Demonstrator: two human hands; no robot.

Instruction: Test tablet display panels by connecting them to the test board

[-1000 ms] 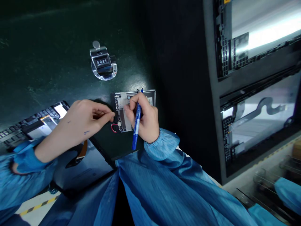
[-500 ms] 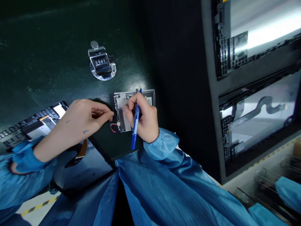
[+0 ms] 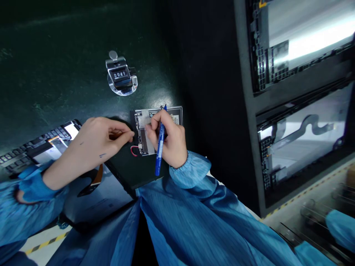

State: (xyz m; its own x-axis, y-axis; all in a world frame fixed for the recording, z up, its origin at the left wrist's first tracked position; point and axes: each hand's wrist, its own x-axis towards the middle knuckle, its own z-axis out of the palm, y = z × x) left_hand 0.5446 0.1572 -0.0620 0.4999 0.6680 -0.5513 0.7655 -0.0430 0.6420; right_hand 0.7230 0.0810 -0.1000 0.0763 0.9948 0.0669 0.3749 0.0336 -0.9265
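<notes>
A small circuit board (image 3: 144,123) with a red wire loop (image 3: 134,150) lies on a black flat panel (image 3: 133,168) on the dark green table. My right hand (image 3: 169,138) rests on the board, fingers closed round a blue pen (image 3: 159,147) that points up and away. My left hand (image 3: 95,146) is pinched at the board's left edge; what its fingertips hold is too small to make out. Both arms wear blue sleeves.
A metal hand tally counter (image 3: 121,74) reading 0041 sits beyond the board. A keyboard assembly (image 3: 30,149) lies at the left. A black rack (image 3: 299,99) of shiny panels stands at the right. Another person's blue sleeve (image 3: 340,225) shows at bottom right.
Both hands stay on the board almost unmoved. The view has shifted slightly.
</notes>
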